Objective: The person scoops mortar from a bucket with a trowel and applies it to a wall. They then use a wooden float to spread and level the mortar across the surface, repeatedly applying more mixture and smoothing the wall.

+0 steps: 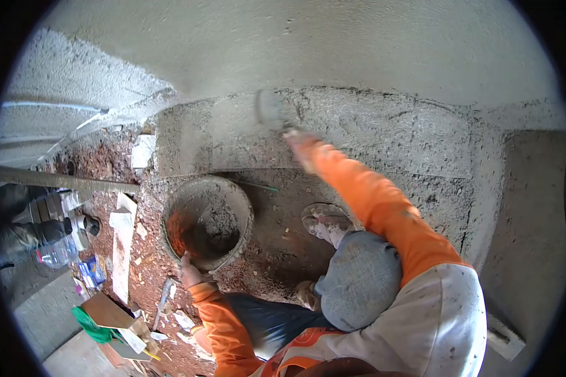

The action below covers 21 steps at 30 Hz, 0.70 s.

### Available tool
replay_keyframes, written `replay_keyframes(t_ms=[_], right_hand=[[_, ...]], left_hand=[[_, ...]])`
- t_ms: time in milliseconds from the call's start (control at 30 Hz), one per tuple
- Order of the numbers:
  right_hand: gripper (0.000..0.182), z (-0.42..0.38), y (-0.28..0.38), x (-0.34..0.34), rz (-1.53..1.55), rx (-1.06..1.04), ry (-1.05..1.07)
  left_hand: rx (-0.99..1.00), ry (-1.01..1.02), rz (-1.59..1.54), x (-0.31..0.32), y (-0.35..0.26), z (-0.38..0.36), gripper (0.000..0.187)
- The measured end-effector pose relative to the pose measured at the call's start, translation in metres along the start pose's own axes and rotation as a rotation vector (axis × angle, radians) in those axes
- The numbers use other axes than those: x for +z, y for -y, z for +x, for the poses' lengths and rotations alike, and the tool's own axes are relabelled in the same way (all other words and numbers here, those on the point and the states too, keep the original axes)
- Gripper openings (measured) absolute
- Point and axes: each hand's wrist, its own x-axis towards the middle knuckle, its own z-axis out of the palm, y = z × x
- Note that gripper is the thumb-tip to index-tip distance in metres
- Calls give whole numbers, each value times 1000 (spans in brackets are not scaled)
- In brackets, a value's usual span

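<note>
My right hand (303, 149), in an orange sleeve, is closed on the handle of a trowel (270, 110). The trowel is blurred and lies over the rough grey mortar strip (358, 122) at the foot of the wall. My left hand (188, 271) grips the near rim of a round bucket (248, 217), its fingers partly over the edge. Inside the bucket, wet grey mortar (219, 226) lies at the bottom, and reddish dirt coats its left inner side.
A long board (63, 178) reaches in from the left. A white plank (123, 245), wooden pieces (107, 311), a green cloth (93, 327) and a plastic bottle (58, 253) lie on the left. Another person's legs (28, 237) show there. My shoe (327, 218) is right of the bucket.
</note>
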Motion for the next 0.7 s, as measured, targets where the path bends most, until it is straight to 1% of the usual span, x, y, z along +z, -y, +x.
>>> replay_keyframes(t_ms=[33, 67, 100, 167, 233, 267, 300, 333, 367, 400, 433, 467, 500, 567, 633, 700], right_hand=[[52, -25, -24, -18, 129, 201, -1], [55, -34, -34, -50, 381, 456, 198], [59, -43, -44, -84, 564, 751, 360], [58, -48, -75, -98, 630, 889, 384], [53, -43, -115, -82, 232, 593, 450], [53, -47, -118, -80, 237, 595, 443], [55, -50, -115, -83, 202, 530, 335], [57, -56, -111, -84, 168, 468, 230], [57, -60, -106, -85, 169, 469, 224], [56, -61, -85, -104, 154, 510, 279], [55, -63, -62, -124, 139, 553, 336], [48, -68, -43, -140, 65, 551, 342], [48, -70, -28, -149, 66, 557, 345], [45, -71, 0, -160, 286, 712, 467], [40, -82, 37, -164, 183, 433, 352], [41, -100, 56, -119, -29, -125, -90]], left_hand=[[7, 14, -1, 9, -8, -15, 17], [-5, 22, -40, 18, -16, -30, 14], [-17, 24, -83, 24, -18, -37, 12], [1, 34, -93, 27, -15, -39, 13], [171, -32, 152, 23, -8, -41, 14], [172, -24, 145, 28, -16, -59, 21], [176, -21, 143, 28, -16, -59, 21], [137, 15, 126, 26, -13, -57, 21], [101, 52, 105, 24, -10, -54, 23], [106, 55, 99, 24, -5, -49, 23], [118, 67, 107, 25, 1, -44, 18], [126, 78, 122, 25, 7, -38, 13], [123, 81, 127, 26, 11, -31, 13], [238, 79, 268, 23, 17, -20, 15], [222, 76, 268, 30, 11, -25, 15], [207, 71, 271, 32, 10, -28, 16]])
